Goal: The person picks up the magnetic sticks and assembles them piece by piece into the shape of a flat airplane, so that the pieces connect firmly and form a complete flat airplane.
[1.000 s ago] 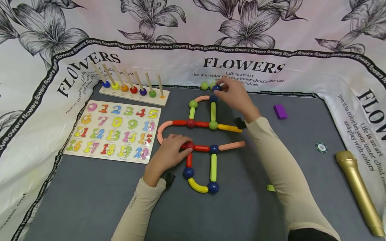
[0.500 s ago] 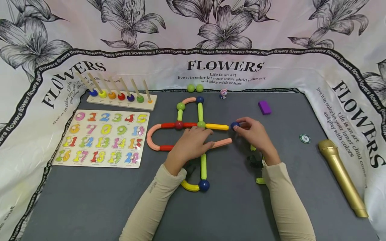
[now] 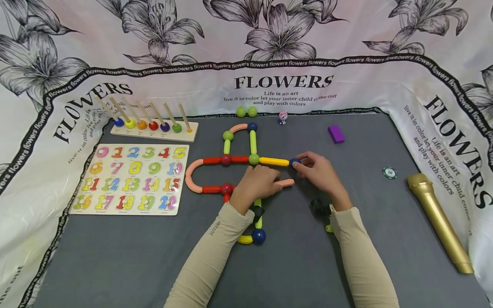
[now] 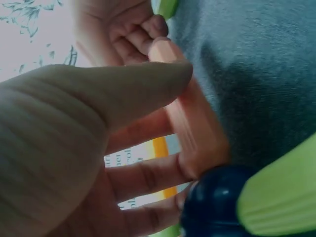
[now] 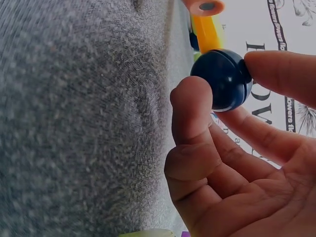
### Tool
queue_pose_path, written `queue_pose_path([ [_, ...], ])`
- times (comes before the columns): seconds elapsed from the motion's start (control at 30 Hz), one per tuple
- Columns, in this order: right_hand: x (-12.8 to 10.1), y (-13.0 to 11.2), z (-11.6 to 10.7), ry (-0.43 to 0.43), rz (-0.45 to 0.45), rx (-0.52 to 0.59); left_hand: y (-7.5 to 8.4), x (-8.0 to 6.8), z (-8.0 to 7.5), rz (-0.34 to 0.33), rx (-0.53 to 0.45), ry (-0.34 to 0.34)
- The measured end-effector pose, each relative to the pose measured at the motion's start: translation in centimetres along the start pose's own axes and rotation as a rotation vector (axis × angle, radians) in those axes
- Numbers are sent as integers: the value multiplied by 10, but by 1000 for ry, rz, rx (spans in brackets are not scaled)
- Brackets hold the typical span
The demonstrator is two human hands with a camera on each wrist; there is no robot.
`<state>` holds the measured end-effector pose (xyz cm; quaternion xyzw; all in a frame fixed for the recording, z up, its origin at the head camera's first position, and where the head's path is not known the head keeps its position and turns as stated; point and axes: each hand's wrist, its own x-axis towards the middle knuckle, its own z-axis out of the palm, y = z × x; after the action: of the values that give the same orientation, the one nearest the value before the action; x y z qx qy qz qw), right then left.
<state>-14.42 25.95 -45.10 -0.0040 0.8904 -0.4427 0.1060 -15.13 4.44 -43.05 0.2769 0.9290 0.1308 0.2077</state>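
While your right hand (image 3: 321, 173) pinches the blue ball (image 3: 294, 162) | left hand (image 3: 259, 183) lies flat on the pink stick (image 3: 286, 182) (fingers straight) | risk: a nudge could shift the yellow stick (image 3: 274, 161).

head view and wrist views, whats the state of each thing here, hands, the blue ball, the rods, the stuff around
right hand: pinches the blue ball
blue ball: held at the free end of the yellow rod
yellow rod: flat, joined to the green ball
left hand: rests on the pink rod
pink rod: flat on the grey mat, under the fingers
number puzzle: flat, pieces all seated
gold microphone: lying on its side
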Motion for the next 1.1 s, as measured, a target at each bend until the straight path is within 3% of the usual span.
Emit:
queue_pose_path([
  [0.27,-5,-5,-1,-9,5,-9,-3,-2,3,-50,16,96],
  [0.67,-14,-3,5,-3,3,16,-4,1,6,-62,-4,78],
  [0.9,-18,0,0,-36,-7,-29,-9,-2,3,-60,-55,74],
  [1.1,-28,2,-21,61,-62,-85,-21,-10,-4,-20,-75,168],
])
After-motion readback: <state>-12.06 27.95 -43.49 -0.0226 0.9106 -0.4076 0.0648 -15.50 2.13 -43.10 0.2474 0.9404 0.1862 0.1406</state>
